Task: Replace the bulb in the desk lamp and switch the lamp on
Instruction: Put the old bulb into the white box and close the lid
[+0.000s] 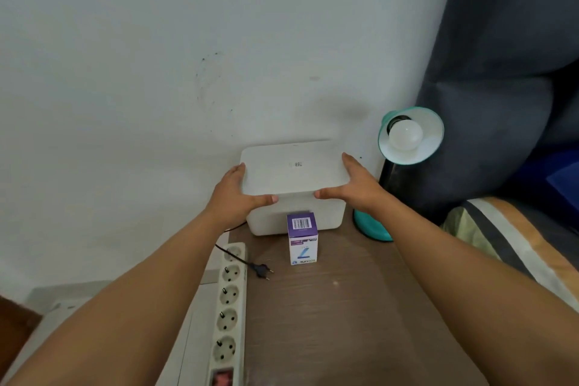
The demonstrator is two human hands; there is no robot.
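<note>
A teal desk lamp (372,227) stands at the back right of the brown table (344,307), its shade (429,147) tilted toward me with a white bulb (405,135) screwed in. A small purple and white bulb box (302,240) stands upright in front of a white box (296,172). My left hand (238,194) grips the white box's left side and my right hand (354,185) grips its right side, thumbs on the front edge. The lamp's black plug (263,270) lies loose on the table, not in a socket.
A white power strip (230,310) with several sockets and a red switch runs along the table's left edge. A white wall rises behind. A dark sofa or cushion (501,72) and a striped fabric (517,235) crowd the right side.
</note>
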